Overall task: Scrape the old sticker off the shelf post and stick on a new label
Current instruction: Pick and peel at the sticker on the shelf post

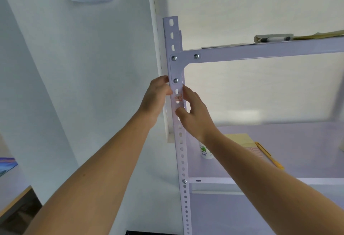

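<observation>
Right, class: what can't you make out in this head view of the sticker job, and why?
Head view:
- sticker on the shelf post: red print too small, blurred.
- left hand: fingertips behind the post.
- right hand: whether it holds a tool, hidden by its own fingers.
- bottle: label partly covered by the right forearm.

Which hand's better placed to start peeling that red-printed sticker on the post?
Right, probably. The right hand rests its thumb on the shelf post just below the sticker; the left hand grips the post's left edge, steadying it.
</observation>
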